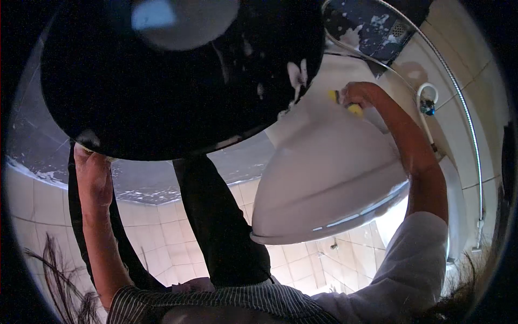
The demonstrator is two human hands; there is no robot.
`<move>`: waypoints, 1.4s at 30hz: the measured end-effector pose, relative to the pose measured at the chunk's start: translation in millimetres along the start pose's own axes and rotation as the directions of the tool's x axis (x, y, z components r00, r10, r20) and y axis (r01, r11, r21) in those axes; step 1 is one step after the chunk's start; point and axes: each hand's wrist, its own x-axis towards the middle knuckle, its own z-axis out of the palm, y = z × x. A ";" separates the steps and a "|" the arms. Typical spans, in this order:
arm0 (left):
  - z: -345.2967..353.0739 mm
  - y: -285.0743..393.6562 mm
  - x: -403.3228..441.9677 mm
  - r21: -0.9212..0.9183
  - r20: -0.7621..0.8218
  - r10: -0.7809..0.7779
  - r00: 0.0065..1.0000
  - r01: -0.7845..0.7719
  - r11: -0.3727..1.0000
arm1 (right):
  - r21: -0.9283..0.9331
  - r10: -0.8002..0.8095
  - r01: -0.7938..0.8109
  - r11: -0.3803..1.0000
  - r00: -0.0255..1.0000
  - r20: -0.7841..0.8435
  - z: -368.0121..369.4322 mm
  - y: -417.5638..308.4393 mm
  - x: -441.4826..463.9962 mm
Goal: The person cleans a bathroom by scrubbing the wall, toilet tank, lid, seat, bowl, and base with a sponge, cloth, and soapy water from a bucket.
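Observation:
My right hand (360,94) is closed around a yellow sponge (354,109), whose dark edge shows by the fingers. It is at the lower part of a white toilet (324,167), close against its pale surface. My left hand (93,167) reaches to the rim of a large round black tub (178,113). That rim hides its fingers, so its grip does not show; a small yellowish patch shows beside it. White foam streaks the tub's side and edge, and a bright reflection lies on its grey round centre.
A wet grey floor (140,178) with foam lies around the toilet. At the upper right are a floor drain (399,29), a silvery metal hose (464,92) and a white bent pipe (423,110). Beige tiled walls (480,102) stand close. My dark-trousered leg (216,216) is beside the toilet.

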 end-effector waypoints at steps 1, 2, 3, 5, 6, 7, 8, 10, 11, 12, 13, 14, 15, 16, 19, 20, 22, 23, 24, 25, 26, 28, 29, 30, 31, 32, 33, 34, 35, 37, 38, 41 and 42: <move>0.1 -3.0 1.1 -0.049 -0.003 0.020 1.000 -0.021 0.999 | 0.085 -0.014 0.011 0.996 0.999 0.039 4.6 18.4 2.8; -0.9 -4.2 2.4 -0.093 -0.007 0.041 0.999 -0.041 0.995 | -0.359 -0.372 0.395 0.846 0.919 0.135 4.9 23.8 -0.5; -3.5 -4.2 4.5 -0.096 -0.008 0.048 0.999 -0.049 0.994 | -0.657 -0.591 0.652 0.379 0.717 0.370 1.3 27.3 -0.7; -7.1 -3.9 5.7 -0.016 0.067 0.052 0.996 -0.051 0.999 | -0.624 -0.522 0.601 0.500 0.784 0.337 5.6 33.9 -15.3; -6.0 -0.8 4.2 -0.019 0.069 0.052 0.996 -0.051 0.999 | -0.550 -0.403 0.482 0.682 0.875 0.268 10.2 39.3 -24.2; -2.6 5.8 0.9 0.260 0.041 0.106 0.994 -0.113 0.959 | -0.448 -0.268 0.326 0.833 0.944 0.190 18.3 48.2 -35.9; -0.6 9.2 -0.7 0.519 0.031 0.167 0.985 -0.159 0.840 | -0.361 -0.150 0.183 0.914 0.982 0.117 28.3 59.2 -47.4; -16.2 -8.4 7.8 0.259 0.012 0.082 0.997 -0.082 0.962 | -0.294 0.021 -0.021 0.956 1.000 -0.004 52.4 94.6 -77.4; -22.5 -16.2 9.9 -0.018 0.014 -0.010 1.000 0.010 1.000 | -0.281 0.105 -0.118 0.953 0.993 -0.060 59.5 118.3 -91.9; -18.0 -12.8 5.3 -0.014 0.014 -0.022 1.000 0.022 1.000 | -0.273 0.192 -0.217 0.937 0.975 -0.116 61.7 140.5 -102.5; -6.9 -3.3 -1.1 0.071 -0.066 -0.003 0.998 0.008 0.997 | -0.274 0.272 -0.313 0.909 0.946 -0.176 57.7 162.1 -115.1; 2.4 4.6 -4.9 0.158 -0.141 0.025 0.990 -0.003 0.988 | -0.256 0.355 -0.415 0.873 0.901 -0.251 53.2 182.8 -124.3; 8.1 7.9 -4.8 0.113 -0.063 0.049 0.997 -0.042 0.993 | -0.227 0.415 -0.493 0.840 0.853 -0.316 48.9 198.1 -130.2; 5.7 3.8 -4.3 0.113 -0.057 0.046 0.997 -0.039 0.993 | -0.192 0.440 -0.531 0.825 0.818 -0.371 43.0 203.5 -129.5; -0.9 0.0 -3.4 0.233 -0.014 0.132 0.991 -0.125 0.964 | -0.087 0.403 -0.501 0.861 0.777 -0.483 36.9 196.9 -100.7; 0.0 1.1 -4.5 0.253 0.005 0.166 0.986 -0.162 0.954 | -0.060 0.370 -0.461 0.885 0.777 -0.509 39.8 185.8 -88.1; 4.5 2.3 -4.6 0.092 -0.121 0.075 0.990 -0.064 0.994 | -0.005 0.267 -0.323 0.947 0.793 -0.548 39.2 162.0 -58.1; 0.8 1.8 -3.8 0.102 -0.134 0.077 0.988 -0.063 0.993 | 0.023 0.204 -0.233 0.972 0.797 -0.569 33.9 150.0 -39.1; -2.0 -0.1 -4.0 0.034 -0.124 0.018 0.992 -0.014 0.999 | 0.056 0.135 -0.126 0.990 0.793 -0.594 25.7 137.7 -18.1; -3.5 -1.6 -4.0 -0.038 -0.110 -0.037 0.993 0.033 0.999 | 0.099 0.083 -0.026 0.995 0.773 -0.629 18.8 127.7 2.5; -3.7 -2.0 -3.7 -0.031 -0.123 -0.031 0.992 0.027 0.999 | 0.133 0.028 0.079 0.988 0.755 -0.656 2.6 113.6 23.9; 4.8 2.1 -4.6 0.161 -0.166 0.063 0.984 -0.036 0.986 | 0.197 0.173 -0.054 0.979 0.730 -0.661 -36.9 82.4 73.2; 8.2 6.2 -5.2 0.152 -0.147 0.073 0.986 -0.050 0.987 | 0.209 0.327 -0.251 0.945 0.700 -0.635 -57.1 72.3 93.4; 11.6 10.1 -5.5 0.143 -0.128 0.082 0.988 -0.064 0.988 | 0.005 0.275 -0.348 0.938 0.732 -0.624 -60.4 69.2 102.7; 9.1 10.8 -4.2 0.147 -0.130 0.065 0.989 -0.045 0.988 | -0.202 0.222 -0.420 0.885 0.760 -0.610 -63.9 63.6 110.1; 6.7 11.2 -5.1 0.145 -0.142 0.031 0.989 -0.010 0.989 | -0.586 -0.012 -0.325 0.742 0.868 -0.497 -53.5 67.1 116.8; 4.5 11.5 -5.8 0.143 -0.154 -0.004 0.988 0.026 0.989 | -0.520 -0.089 -0.280 0.807 0.812 -0.576 -45.3 35.1 98.3; 9.5 14.0 -6.5 0.131 -0.141 -0.006 0.990 0.025 0.991 | -0.455 -0.153 -0.227 0.861 0.738 -0.657 -40.2 -20.9 80.0; 15.6 17.5 -7.5 0.017 -0.116 -0.009 0.993 0.011 1.000 | -0.415 -0.204 -0.146 0.898 0.697 -0.687 -33.8 -65.1 66.2; 6.8 12.2 -4.5 0.070 -0.033 0.035 0.999 -0.032 0.997 | -0.403 -0.264 -0.050 0.914 0.681 -0.683 -26.4 -121.3 42.5; 6.6 8.6 -4.2 0.067 -0.034 0.045 0.998 -0.043 0.997 | -0.394 -0.282 -0.016 0.919 0.672 -0.685 -24.5 -142.9 32.0; 9.0 8.1 -3.6 -0.095 -0.060 0.014 0.998 -0.019 0.995 | -0.373 -0.307 0.032 0.927 0.634 -0.710 -29.7 -173.1 14.5; 9.9 11.1 -4.9 -0.091 -0.066 0.017 0.998 -0.023 0.996 | -0.360 -0.307 0.041 0.932 0.619 -0.723 -30.5 -179.9 11.9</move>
